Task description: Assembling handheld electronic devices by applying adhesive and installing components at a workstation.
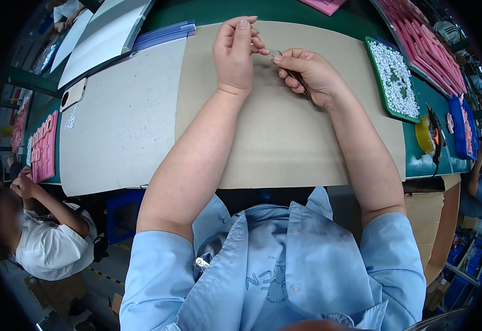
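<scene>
One right hand (307, 69) with tweezers (305, 89), left hand (235, 52) near, lettering (261, 280) on shirt (264, 243)

Head-worn fisheye, looking down at worktable (213, 10), arm's-reach near.

Sheet (122, 129) lying left of mat (285, 146), loose pieces (71, 118) resting at sheet's left, tray (405, 116) sitting right, tape roll (424, 138) lying nearer.
</scene>
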Tool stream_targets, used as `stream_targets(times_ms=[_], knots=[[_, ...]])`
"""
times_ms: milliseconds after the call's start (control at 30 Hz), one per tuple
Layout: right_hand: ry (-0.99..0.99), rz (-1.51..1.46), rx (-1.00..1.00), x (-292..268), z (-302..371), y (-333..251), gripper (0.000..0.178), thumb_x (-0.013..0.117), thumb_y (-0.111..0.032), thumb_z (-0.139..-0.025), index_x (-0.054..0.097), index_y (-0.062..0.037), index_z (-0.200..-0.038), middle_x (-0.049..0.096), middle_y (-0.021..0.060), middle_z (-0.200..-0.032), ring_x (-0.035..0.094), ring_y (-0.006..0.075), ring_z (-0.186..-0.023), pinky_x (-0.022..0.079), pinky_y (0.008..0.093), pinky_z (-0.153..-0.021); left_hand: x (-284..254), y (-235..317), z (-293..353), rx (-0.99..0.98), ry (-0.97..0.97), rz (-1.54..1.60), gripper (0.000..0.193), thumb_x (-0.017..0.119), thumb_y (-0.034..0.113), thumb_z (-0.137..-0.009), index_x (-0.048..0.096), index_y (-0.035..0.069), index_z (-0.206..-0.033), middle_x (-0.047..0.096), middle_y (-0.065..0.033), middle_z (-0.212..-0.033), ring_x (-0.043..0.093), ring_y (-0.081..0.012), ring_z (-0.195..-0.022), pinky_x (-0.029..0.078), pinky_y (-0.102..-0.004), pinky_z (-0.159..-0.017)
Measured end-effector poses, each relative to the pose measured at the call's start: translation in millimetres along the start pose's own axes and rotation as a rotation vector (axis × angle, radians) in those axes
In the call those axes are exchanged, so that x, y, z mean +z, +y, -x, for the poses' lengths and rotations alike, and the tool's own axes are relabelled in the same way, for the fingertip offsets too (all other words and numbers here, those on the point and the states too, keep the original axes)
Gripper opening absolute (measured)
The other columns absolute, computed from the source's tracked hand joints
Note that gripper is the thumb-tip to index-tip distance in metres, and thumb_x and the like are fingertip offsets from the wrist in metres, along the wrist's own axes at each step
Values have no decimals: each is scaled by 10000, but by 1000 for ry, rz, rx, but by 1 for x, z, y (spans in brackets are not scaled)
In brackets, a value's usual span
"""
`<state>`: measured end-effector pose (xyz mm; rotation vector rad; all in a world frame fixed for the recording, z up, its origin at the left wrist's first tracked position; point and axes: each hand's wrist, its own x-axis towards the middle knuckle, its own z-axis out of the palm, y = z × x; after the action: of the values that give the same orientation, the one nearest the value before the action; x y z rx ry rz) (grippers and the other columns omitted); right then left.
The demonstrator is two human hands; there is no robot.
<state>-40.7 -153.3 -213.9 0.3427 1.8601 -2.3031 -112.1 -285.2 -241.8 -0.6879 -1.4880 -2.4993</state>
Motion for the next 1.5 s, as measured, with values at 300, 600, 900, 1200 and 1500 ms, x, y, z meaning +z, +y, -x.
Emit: stream_targets(times_ms=[300, 600, 900, 1200, 1500], knots=[[-70, -161, 21, 2, 2, 0, 113, 635, -124, -868, 595, -19, -854, 579, 29, -670, 417, 35, -445, 282, 158, -356, 6, 14, 7, 20, 20, 138, 289, 452, 227, -964, 551, -23, -1069, 560, -90, -841, 542, -139, -688, 508, -278, -666], [195, 281, -189, 12, 2, 1, 121, 631, -136, -847, 618, -17, -827, 564, 23, -622, 448, 62, -471, 361, 211, -408, 5, 10, 4, -63, 48, 99, 260, 471, 255, -966, 575, 29, -1044, 532, -46, -779, 513, -107, -624, 514, -247, -581], [328, 795, -476, 9, 0, 8, 128, 635, -140, -861, 652, -19, -898, 590, 7, -652, 465, 70, -525, 386, 204, -488, 3, 3, 0, -194, 74, -24, 290, 472, 283, -966, 572, 23, -1045, 516, -36, -761, 498, -94, -614, 510, -233, -560], [454, 840, -665, -8, -13, 5, 146, 629, -158, -848, 664, -27, -902, 612, 17, -690, 508, 106, -574, 427, 239, -544, -3, 12, 3, -375, 123, 69, 405, 414, 367, -985, 507, -6, -1112, 480, -57, -793, 471, -101, -606, 526, -265, -588], [364, 786, -385, -12, -18, 10, 177, 626, -186, -840, 667, -25, -898, 612, 33, -701, 537, 127, -594, 452, 257, -570, -6, 4, -2, -442, 179, 141, 461, 373, 400, -994, 467, -25, -1146, 466, -81, -821, 464, -108, -611, 540, -295, -614]])
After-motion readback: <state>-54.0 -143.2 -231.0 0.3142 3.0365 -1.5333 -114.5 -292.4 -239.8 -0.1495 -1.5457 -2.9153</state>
